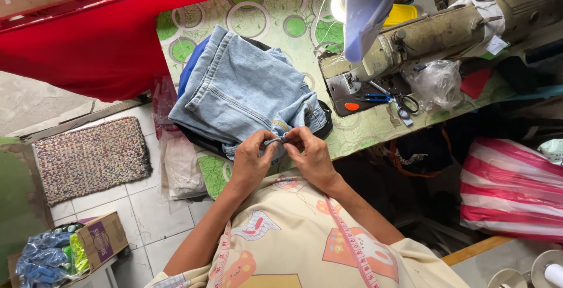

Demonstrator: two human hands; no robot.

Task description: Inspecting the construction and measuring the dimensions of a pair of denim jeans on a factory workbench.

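Light blue jeans (pixel 240 85) lie folded on the sewing table (pixel 264 18), which has a green and white circle-patterned cover. My left hand (pixel 251 160) and my right hand (pixel 311 153) meet at the near edge of the jeans and both pinch a small fold of the denim hem between their fingertips. A darker blue garment peeks from under the jeans at the left. A pink measuring tape (pixel 352 247) hangs around my neck over my cream printed shirt.
An old beige sewing machine (pixel 446 30) stands at the right, with scissors (pixel 404 105), a blue thread snipper (pixel 375 97) and a crumpled plastic bag (pixel 437 82) beside it. Red cloth (pixel 99 41) drapes at left. A woven mat (pixel 91 156), a cardboard box (pixel 99 241) and a striped bag (pixel 510 188) are on the floor.
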